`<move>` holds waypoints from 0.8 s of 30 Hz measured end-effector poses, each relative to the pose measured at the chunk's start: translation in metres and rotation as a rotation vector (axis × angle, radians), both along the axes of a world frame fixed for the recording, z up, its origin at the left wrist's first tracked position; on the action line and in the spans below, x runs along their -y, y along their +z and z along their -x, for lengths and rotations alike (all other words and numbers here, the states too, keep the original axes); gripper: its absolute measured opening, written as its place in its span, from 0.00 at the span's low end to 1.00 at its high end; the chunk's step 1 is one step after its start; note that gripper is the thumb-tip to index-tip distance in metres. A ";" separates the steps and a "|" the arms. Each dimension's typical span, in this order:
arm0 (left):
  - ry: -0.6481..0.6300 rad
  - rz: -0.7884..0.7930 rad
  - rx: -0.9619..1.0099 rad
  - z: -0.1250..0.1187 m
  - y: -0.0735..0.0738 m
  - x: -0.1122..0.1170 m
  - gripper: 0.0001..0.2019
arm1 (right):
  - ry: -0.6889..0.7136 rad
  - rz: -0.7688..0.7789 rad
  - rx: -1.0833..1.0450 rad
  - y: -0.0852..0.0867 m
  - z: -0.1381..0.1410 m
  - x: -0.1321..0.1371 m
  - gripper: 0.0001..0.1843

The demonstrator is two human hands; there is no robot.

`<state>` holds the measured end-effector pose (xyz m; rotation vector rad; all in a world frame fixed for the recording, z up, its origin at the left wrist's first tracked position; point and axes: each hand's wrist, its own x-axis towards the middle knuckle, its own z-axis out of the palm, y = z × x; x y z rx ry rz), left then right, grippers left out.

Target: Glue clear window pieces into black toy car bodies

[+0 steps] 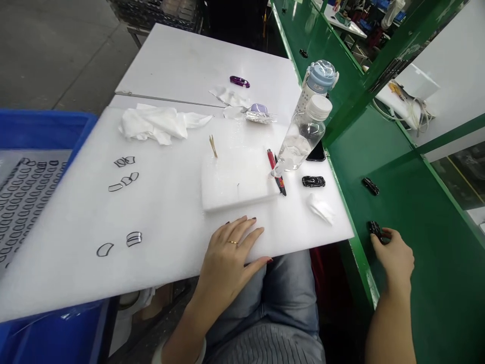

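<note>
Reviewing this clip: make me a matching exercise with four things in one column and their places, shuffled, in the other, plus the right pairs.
Things
1. Left hand
2. Right hand
3. Clear bottle with a white cap
4. Dark purple object

Places
A. On the far white panel, beyond the seam
B. Over the green surface, fingers on a small black car
C. Just in front of the blue-lidded bottle
D. At the near edge of the white table, close to the white block

Right pairs: 1-D, 2-B, 3-C, 4-A
</note>
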<state>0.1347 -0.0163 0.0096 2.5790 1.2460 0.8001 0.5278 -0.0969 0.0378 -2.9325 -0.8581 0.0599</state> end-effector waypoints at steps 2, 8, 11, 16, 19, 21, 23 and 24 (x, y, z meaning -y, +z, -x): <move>0.003 0.003 -0.006 0.000 0.000 0.001 0.22 | 0.043 -0.056 -0.014 0.005 -0.015 -0.014 0.30; 0.022 0.002 -0.018 0.001 0.000 0.003 0.21 | 0.227 -0.193 -0.037 0.012 -0.066 -0.101 0.27; 0.024 0.001 -0.013 0.001 -0.001 0.004 0.21 | 0.217 -0.206 -0.051 0.011 -0.079 -0.121 0.24; 0.037 0.010 -0.004 -0.001 0.000 0.004 0.21 | 0.170 -0.295 -0.011 0.022 -0.005 -0.104 0.23; 0.066 0.027 0.005 -0.006 0.002 0.004 0.26 | 0.531 -0.552 -0.108 0.024 0.107 -0.074 0.27; 0.093 0.049 0.023 -0.010 0.005 0.004 0.31 | 0.764 -0.546 -0.209 0.020 0.176 -0.055 0.25; 0.117 0.082 0.033 -0.013 0.007 0.004 0.32 | 0.906 -0.462 -0.280 0.016 0.218 -0.045 0.22; 0.123 0.095 0.033 -0.014 0.008 0.004 0.31 | 0.943 -0.422 -0.315 0.016 0.227 -0.045 0.19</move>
